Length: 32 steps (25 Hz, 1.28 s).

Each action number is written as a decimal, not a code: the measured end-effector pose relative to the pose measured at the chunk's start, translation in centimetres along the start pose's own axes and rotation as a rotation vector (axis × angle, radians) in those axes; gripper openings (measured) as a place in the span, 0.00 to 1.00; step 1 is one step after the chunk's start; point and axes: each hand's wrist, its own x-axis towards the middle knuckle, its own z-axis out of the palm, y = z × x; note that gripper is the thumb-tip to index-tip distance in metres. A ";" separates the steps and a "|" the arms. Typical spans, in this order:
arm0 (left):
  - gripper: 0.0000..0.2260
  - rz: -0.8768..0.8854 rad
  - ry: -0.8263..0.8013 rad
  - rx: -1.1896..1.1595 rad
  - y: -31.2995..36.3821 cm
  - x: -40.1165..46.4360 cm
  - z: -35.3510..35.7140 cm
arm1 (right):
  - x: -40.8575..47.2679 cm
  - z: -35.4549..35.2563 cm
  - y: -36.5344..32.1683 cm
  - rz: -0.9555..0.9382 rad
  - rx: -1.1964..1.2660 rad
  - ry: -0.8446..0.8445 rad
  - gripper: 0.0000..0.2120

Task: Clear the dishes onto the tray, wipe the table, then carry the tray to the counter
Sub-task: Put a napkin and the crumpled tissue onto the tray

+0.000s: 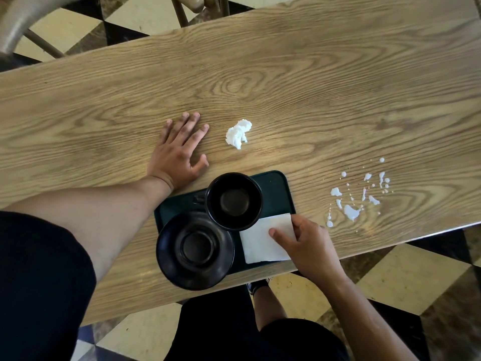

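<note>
A dark green tray (276,186) lies near the front edge of the wooden table (286,87). On it stand a black bowl (234,200) and, at its front left, an upturned black dish (195,250) that overhangs the tray's edge. A flat white napkin (256,243) lies on the tray's right part. My right hand (304,243) pinches the napkin's right edge. My left hand (179,152) rests flat on the table left of the tray, fingers spread. A crumpled white tissue (239,134) lies behind the tray. White liquid spill (356,199) dots the table to the right.
A chair (15,24) stands beyond the table's far left corner, over a checkered floor (416,277). The table's front edge runs diagonally just below the tray. My legs in dark clothing and a shoe (256,286) show under the table edge.
</note>
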 end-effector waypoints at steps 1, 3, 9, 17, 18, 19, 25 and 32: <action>0.32 0.000 -0.002 0.000 0.0 0.0 0.0 | -0.2 -0.2 0.0 -0.025 -0.060 0.020 0.17; 0.32 -0.001 -0.007 -0.001 0.1 0.0 -0.1 | -0.7 -0.7 0.1 -0.057 -0.156 0.095 0.16; 0.32 0.000 0.010 0.003 0.2 0.0 -0.2 | -0.8 -1.7 0.9 -0.009 -0.274 0.268 0.08; 0.32 0.002 0.015 0.002 0.1 0.0 0.0 | -1.0 0.0 0.6 -0.204 -0.212 0.191 0.17; 0.32 0.002 0.013 0.000 0.1 0.0 0.0 | -1.1 0.1 0.6 -0.199 -0.210 0.193 0.17; 0.32 0.000 0.008 0.001 0.1 0.0 0.0 | -1.2 0.1 0.7 -0.193 -0.212 0.196 0.17; 0.32 -0.001 0.001 0.002 0.1 0.0 -0.1 | -1.1 -0.1 1.2 -0.163 -0.193 0.186 0.15; 0.32 -0.004 -0.004 -0.002 0.4 0.0 -0.4 | -0.2 -0.8 0.9 -0.162 -0.018 0.226 0.14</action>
